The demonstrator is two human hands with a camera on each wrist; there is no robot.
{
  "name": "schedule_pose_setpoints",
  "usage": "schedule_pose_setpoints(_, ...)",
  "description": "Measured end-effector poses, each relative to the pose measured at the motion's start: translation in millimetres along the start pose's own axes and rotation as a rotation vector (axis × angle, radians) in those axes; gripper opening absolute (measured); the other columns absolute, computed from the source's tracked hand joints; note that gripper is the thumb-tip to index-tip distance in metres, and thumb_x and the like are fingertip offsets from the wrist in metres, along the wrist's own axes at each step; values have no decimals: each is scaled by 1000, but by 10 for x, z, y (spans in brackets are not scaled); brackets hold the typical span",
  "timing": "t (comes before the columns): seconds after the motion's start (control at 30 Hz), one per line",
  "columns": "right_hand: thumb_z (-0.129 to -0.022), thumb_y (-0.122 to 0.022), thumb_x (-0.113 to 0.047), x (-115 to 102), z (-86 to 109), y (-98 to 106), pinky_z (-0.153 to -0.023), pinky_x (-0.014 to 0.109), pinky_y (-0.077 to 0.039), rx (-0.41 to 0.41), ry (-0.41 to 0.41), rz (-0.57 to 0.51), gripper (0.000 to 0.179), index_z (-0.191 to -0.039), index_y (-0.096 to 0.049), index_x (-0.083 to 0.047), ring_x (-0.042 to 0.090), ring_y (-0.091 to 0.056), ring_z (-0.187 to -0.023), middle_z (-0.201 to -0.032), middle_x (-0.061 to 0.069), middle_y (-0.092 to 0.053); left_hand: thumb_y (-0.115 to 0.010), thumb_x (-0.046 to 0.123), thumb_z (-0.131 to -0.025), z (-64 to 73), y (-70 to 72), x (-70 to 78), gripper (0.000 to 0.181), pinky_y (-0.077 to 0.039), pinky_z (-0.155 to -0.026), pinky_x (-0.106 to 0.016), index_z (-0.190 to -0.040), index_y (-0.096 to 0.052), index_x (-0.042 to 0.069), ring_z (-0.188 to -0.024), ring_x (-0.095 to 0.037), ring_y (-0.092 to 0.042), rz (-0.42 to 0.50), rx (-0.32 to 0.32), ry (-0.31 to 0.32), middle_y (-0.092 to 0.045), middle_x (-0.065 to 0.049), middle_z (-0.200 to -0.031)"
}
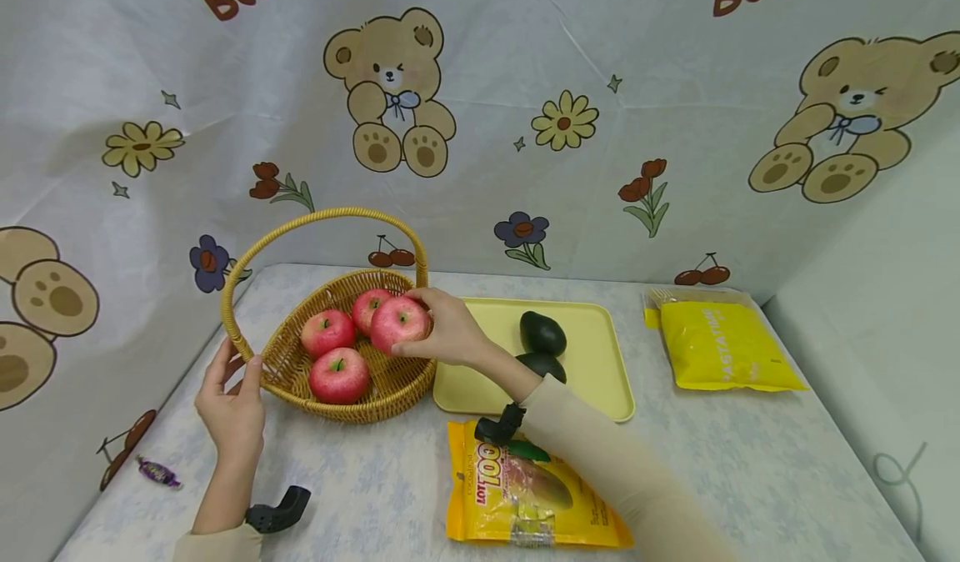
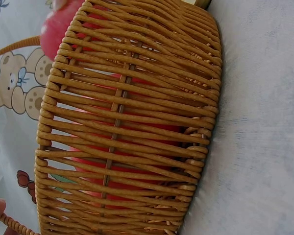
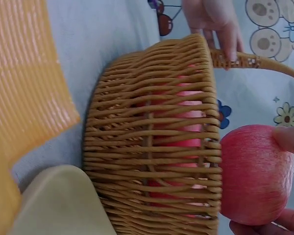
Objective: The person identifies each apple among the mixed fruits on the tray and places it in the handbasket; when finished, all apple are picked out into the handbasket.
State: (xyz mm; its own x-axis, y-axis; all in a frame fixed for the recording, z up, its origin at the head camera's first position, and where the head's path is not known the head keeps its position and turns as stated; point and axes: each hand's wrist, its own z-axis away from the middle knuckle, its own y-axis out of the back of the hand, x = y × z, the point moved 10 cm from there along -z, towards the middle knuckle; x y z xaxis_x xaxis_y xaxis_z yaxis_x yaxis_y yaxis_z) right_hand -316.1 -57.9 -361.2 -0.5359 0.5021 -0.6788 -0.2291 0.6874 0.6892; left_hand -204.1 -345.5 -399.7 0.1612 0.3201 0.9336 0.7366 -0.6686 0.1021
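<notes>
A wicker basket (image 1: 352,412) with a tall arched handle (image 1: 322,218) stands at the left of the table. Inside it lie three red apples (image 1: 339,376). My left hand (image 1: 234,412) pinches the lower left end of the handle between thumb and fingers. Another red apple (image 1: 397,326) is in my right hand (image 1: 452,330), held at the basket's right side. In the right wrist view this held apple (image 3: 255,174) is just above the rim, thumb on one side and fingers on the other. The left wrist view shows mostly the basket's woven wall (image 2: 132,112).
A pale yellow tray (image 1: 600,353) with two dark green avocados (image 1: 543,333) lies right of the basket, partly behind my right forearm. In front lies a yellow mango-print packet (image 1: 487,520). A yellow pasta bag (image 1: 723,345) sits far right; a purple wrapped candy (image 1: 158,472) lies left.
</notes>
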Motion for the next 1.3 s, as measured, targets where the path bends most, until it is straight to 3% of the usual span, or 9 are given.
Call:
schedule_pose_setpoints(0.3, -72, -80, -49, 88, -46, -254, -89, 32, -53, -22, -61, 222, 76, -134, -56, -12, 19, -62, -107, -124, 2, -64, -61, 4, -94, 8, 8, 6, 47, -44, -76, -5, -140, -54, 10, -102, 7, -53, -4, 1, -1, -55, 27, -106)
schedule_pose_setpoints(0.6, -69, -79, -59, 95, -78, -333, -86, 37, -38, 5, -44, 395, 75, -129, -61, -16, 11, -64, -101, -116, -4, -69, -62, 7, -95, 41, 13, 23, 46, -44, -77, -5, -139, -55, 11, -103, 4, -54, -14, 10, 1, -55, 25, -108)
schedule_pose_setpoints(0.83, -70, -76, -62, 146, -121, -449, -84, 39, -35, -20, -42, 468, 71, -125, -63, -20, 10, -64, -99, -111, -7, -70, -62, 7, -95, 34, 6, 37, 45, -45, -77, -5, -139, -55, 11, -103, 4, -55, -18, 10, -9, -55, 26, -107)
schedule_pose_setpoints(1.3, -71, -76, -60, 184, -133, -579, -87, 42, -33, -72, -89, 516, 68, -125, -63, -22, 12, -63, -104, -116, -7, -68, -62, 7, -94, 25, 10, 21, 46, -44, -78, -6, -139, -55, 12, -102, 6, -54, -16, 10, 1, -56, 25, -109)
